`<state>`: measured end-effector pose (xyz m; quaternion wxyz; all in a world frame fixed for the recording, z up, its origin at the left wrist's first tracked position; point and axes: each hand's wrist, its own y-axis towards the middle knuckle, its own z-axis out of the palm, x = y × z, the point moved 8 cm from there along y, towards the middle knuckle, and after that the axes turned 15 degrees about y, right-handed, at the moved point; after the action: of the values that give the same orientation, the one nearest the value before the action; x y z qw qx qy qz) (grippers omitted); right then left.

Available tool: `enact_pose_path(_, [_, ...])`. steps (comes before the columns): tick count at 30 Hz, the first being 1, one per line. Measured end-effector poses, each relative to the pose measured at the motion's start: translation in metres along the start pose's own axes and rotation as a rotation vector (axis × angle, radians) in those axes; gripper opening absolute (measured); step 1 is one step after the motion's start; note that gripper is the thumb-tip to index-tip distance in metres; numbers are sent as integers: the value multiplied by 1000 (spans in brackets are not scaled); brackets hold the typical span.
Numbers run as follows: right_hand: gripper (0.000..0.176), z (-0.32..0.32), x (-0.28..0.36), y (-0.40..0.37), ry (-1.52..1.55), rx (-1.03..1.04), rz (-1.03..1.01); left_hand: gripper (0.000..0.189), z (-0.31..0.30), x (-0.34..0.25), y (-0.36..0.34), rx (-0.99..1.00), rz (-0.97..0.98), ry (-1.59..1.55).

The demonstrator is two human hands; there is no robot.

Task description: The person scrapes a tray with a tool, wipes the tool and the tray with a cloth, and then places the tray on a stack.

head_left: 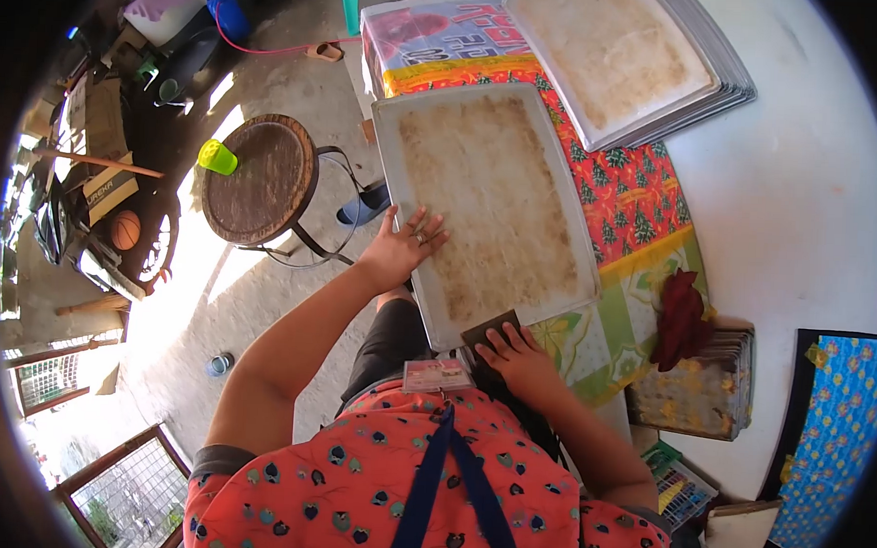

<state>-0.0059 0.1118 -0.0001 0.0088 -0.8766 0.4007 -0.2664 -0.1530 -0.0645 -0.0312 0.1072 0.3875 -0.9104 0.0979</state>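
A flat metal baking tray (494, 194) with brown stains lies on the cloth-covered table right in front of me. My left hand (402, 250) rests on its left edge, fingers spread flat on the surface, a ring on one finger. At the tray's near right corner, my right hand (520, 362) presses on a dark brown rectangular piece (488, 326) that looks like sandpaper. The fingers lie over this piece and cover part of it.
A stack of similar trays (620, 58) stands at the far right. A dark red cloth (680, 321) lies over the table edge, beside another tray stack (700, 385). To the left are a round stool (258, 181) with a lime-green cup (217, 157) and a basketball (125, 230).
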Motion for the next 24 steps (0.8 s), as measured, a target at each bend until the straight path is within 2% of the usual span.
enact_pose_path(8, [44,-23,-1,64,-7,-109,52,66,-5,-2,0,31,8,31])
enact_pose_path(14, [44,-12,6,27,10,23,79,69,0,-2,0,11,5,-3])
enact_pose_path(19, [42,-29,2,71,-17,-88,40,69,-2,-1,2,22,4,-43])
enact_pose_path(22, [42,-34,-12,104,3,-147,45,60,-5,0,2,25,-1,-18])
enact_pose_path(24, [42,-34,-11,106,-6,-141,23,66,-4,-2,1,8,6,-2])
